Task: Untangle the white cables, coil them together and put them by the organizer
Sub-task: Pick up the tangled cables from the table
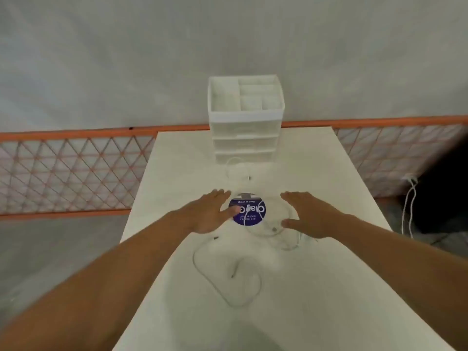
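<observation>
Both forearms are seen entering from the bottom edge, cut off at the frame. Left hand (211, 211) and right hand (307, 215) are held flat, fingers straight and spread, nothing gripped; whether the palms touch the surface cannot be told.

White cables (225, 274) are laid loose on the matte white table (329, 274): thin, smooth, pale against the top and hard to trace. One rounded loop is seen nearest the camera, below the hands. A second coil (276, 231) is seen just beside the right thumb, partly under the right hand. A third small loop (236, 169) is seen at the foot of the organizer (245, 117), beyond both hands. Dark connector tips are visible at a few points; the crossings are blurred.

A round blue disc (249, 211) with inverted white print is seen between the hands, the left thumb overlapping its edge.

The organizer is white translucent plastic, boxy, with drawers and an open divided tray on top.
</observation>
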`<state>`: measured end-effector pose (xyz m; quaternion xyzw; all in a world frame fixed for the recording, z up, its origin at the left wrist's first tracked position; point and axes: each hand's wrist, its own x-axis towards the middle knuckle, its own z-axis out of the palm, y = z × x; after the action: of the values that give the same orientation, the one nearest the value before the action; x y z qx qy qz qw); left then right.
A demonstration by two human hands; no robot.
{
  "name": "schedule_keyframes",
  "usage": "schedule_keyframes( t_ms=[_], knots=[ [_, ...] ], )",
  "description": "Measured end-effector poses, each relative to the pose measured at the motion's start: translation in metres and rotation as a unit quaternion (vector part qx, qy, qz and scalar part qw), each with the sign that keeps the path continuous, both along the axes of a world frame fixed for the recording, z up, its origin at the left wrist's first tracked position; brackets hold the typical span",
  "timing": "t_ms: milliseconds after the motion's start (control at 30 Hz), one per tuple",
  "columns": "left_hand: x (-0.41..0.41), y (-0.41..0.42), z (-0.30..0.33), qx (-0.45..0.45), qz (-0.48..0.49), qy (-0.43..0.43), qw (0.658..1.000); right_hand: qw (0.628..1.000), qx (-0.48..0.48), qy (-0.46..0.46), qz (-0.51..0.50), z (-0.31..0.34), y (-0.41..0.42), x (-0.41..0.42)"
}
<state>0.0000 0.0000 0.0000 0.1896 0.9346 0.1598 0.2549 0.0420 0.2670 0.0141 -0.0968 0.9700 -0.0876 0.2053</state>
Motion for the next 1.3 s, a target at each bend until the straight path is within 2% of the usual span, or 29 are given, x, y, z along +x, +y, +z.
schedule_keyframes(
  t_ms=[167,300,433,567,667,833,967,1033,1100,1167,1300],
  knots=[
    [-0.009,0.004,-0.049,0.015,0.037,-0.043,0.998,0.995,-0.051,-0.04,-0.077,-0.061,-0.01,-0.006],
    [-0.055,0.019,-0.086,0.046,0.093,0.009,0.995,0.992,-0.044,0.006,-0.121,-0.095,-0.02,-0.03],
    [-0.108,0.053,-0.107,0.065,0.151,0.07,0.984,0.991,-0.021,0.004,-0.134,-0.121,-0.024,-0.042],
    [-0.154,0.089,-0.123,0.096,0.222,0.065,0.968,0.991,-0.008,0.03,-0.131,-0.133,-0.027,-0.052],
    [-0.167,0.099,-0.14,0.019,0.171,0.112,0.979,0.988,-0.036,0.038,-0.147,-0.138,-0.028,-0.057],
    [-0.157,0.086,-0.16,0.077,0.111,0.195,0.971,0.976,-0.096,0.046,-0.192,-0.138,-0.024,-0.061],
    [-0.137,0.076,-0.157,0.048,0.102,0.229,0.967,0.963,-0.147,0.049,-0.219,-0.122,-0.027,-0.066],
    [-0.124,0.074,-0.147,0.085,0.13,0.206,0.966,0.953,-0.186,0.063,-0.231,-0.111,-0.031,-0.068],
    [-0.11,0.073,-0.126,0.19,0.194,0.09,0.958,0.937,-0.238,0.087,-0.24,-0.095,-0.037,-0.068],
    [-0.092,0.072,-0.099,0.306,0.245,-0.035,0.919,0.916,-0.296,0.108,-0.249,-0.075,-0.047,-0.067],
    [-0.056,0.064,-0.045,0.411,0.266,-0.061,0.87,0.86,-0.404,0.143,-0.278,-0.026,-0.07,-0.063]
  ],
)
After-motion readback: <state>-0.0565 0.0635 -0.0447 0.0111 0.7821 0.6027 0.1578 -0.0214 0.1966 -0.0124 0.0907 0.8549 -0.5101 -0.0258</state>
